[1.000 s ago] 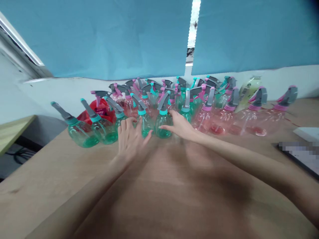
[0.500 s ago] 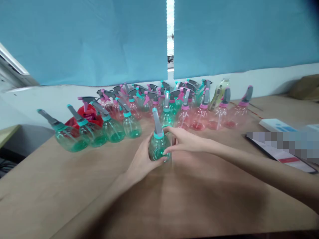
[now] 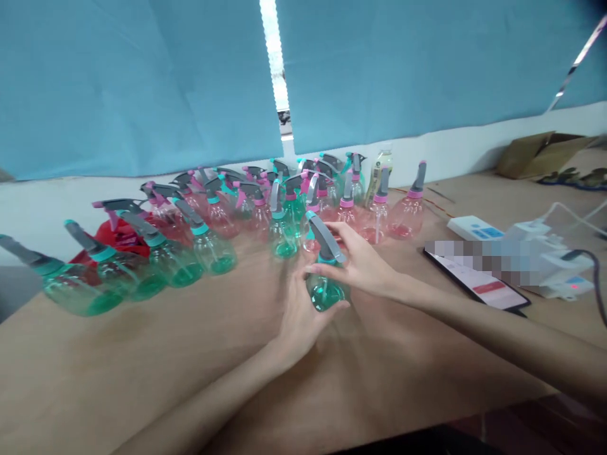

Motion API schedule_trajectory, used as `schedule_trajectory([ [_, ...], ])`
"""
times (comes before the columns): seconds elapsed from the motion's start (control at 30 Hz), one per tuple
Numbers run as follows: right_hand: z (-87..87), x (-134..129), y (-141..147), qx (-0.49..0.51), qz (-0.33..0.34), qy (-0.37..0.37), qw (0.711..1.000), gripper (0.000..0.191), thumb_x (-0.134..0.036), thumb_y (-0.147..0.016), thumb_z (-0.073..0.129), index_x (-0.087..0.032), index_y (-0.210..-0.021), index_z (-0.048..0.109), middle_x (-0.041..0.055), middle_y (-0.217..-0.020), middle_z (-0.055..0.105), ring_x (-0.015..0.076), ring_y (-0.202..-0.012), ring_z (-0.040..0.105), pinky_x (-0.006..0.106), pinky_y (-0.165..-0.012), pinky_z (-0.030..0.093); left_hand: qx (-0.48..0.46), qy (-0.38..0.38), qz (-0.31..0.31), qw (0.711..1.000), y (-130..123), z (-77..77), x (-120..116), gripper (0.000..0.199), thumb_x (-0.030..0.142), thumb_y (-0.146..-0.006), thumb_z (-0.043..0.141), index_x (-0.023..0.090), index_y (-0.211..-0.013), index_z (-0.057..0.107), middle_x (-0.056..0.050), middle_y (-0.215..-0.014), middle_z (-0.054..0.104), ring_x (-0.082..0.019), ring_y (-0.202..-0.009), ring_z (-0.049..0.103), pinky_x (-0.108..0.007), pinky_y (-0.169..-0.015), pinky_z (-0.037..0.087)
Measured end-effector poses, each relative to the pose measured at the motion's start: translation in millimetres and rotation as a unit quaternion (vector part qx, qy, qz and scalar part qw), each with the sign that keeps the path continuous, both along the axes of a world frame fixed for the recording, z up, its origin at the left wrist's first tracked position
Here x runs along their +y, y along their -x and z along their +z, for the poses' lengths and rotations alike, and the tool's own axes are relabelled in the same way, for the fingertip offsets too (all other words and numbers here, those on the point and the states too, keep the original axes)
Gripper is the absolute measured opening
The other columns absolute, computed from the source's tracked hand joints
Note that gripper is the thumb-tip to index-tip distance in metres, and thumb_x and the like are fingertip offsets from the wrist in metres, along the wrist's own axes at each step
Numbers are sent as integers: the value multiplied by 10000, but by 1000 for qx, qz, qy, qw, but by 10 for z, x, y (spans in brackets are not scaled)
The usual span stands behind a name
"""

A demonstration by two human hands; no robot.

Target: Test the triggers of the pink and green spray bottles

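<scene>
A green-tinted spray bottle (image 3: 327,293) with a grey and teal spray head is held over the wooden table, near the middle of the view. My left hand (image 3: 301,319) is closed around the lower part of its body. At the collar and spray head, my right hand (image 3: 363,262) grips the same bottle, thumb in front and fingers behind. Just behind stands another green spray bottle (image 3: 284,237). Several more green ones, such as this bottle (image 3: 215,253), line up to the left. Pink spray bottles, among them this one (image 3: 406,218), stand to the right.
Mixed spray bottles crowd the back by the wall, with a red bag (image 3: 118,237) among them. A labelled clear bottle (image 3: 380,174) is behind the pink ones. On the right are a phone (image 3: 488,283), white power strips (image 3: 545,243) with cables, and a cardboard box (image 3: 535,155).
The view has swung to the right. My right hand has moved up from the bottle's body to its collar and spray head. The spray head now tilts and points differently.
</scene>
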State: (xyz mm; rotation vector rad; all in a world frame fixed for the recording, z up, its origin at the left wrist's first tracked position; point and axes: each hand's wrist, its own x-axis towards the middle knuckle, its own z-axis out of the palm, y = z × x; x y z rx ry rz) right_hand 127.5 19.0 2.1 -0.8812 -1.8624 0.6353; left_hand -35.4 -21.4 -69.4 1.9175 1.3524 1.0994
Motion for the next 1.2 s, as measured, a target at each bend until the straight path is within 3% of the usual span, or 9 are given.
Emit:
schedule_trajectory([
  [0.13,-11,77,-22,44,-26,-16,999,300,-313,-812,663,-209,-1065,539,39,-944,619,203,-841,598,391,-779,482,37,-24,-25,999,-204,-67,-2,968,580,-752,738,226,-1455,174,-193,-1497,322,-397,-1408,322,-620,-1105,336],
  [0.2,-35,100,-58,65,-17,-7,998,209,-216,-799,599,-213,-999,538,4,-875,599,171,-772,571,351,-733,461,48,-23,-52,997,-248,-94,-31,1015,559,-766,738,260,-1496,99,-182,-1510,307,-391,-1408,328,-619,-1106,340],
  [0.33,-70,123,-187,79,19,22,996,231,-137,-732,526,-221,-948,524,-32,-790,554,138,-686,509,294,-633,406,69,-18,-102,992,-201,-89,-89,1051,525,-786,735,316,-1533,26,-146,-1498,347,-343,-1387,377,-579,-1121,354],
  [0.47,-68,140,-316,69,28,25,997,277,-113,-690,482,-224,-938,534,-59,-710,473,108,-577,403,273,-553,327,162,-8,-126,979,-4,-27,-67,918,560,-823,676,308,-1529,148,-137,-1464,413,-338,-1358,412,-573,-1111,363],
  [0.6,-59,165,-378,55,33,28,998,260,-119,-662,486,-234,-893,519,-64,-678,420,108,-557,353,270,-535,303,248,-10,-90,964,254,16,77,725,561,-893,565,234,-1485,304,-150,-1466,415,-336,-1374,387,-547,-1125,341],
  [0.73,-51,177,-385,42,46,32,998,283,-113,-665,488,-245,-911,538,-36,-724,506,130,-586,401,292,-558,335,275,-10,-31,961,460,29,226,671,540,-910,528,215,-1467,343,-151,-1453,449,-333,-1338,425,-550,-1097,359],
  [0.9,-41,169,-360,46,51,30,997,318,-113,-659,481,-234,-940,568,-18,-789,579,131,-588,429,292,-564,351,305,0,-35,952,529,35,254,655,521,-914,529,193,-1457,365,-154,-1472,444,-326,-1354,415,-530,-1111,349],
  [1.07,-36,164,-313,52,49,15,997,243,-114,-682,476,-242,-879,538,-51,-677,462,116,-532,348,280,-512,305,334,8,-43,942,539,2,219,613,514,-939,489,192,-1451,392,-148,-1509,419,-320,-1403,371,-529,-1135,328],
  [1.2,-41,170,-295,61,60,12,996,156,-113,-684,475,-240,-744,407,-59,-669,373,109,-545,315,279,-513,279,341,7,-39,939,568,-11,198,597,509,-950,472,176,-1442,412,-160,-1505,430,-327,-1409,372,-534,-1139,328],
])
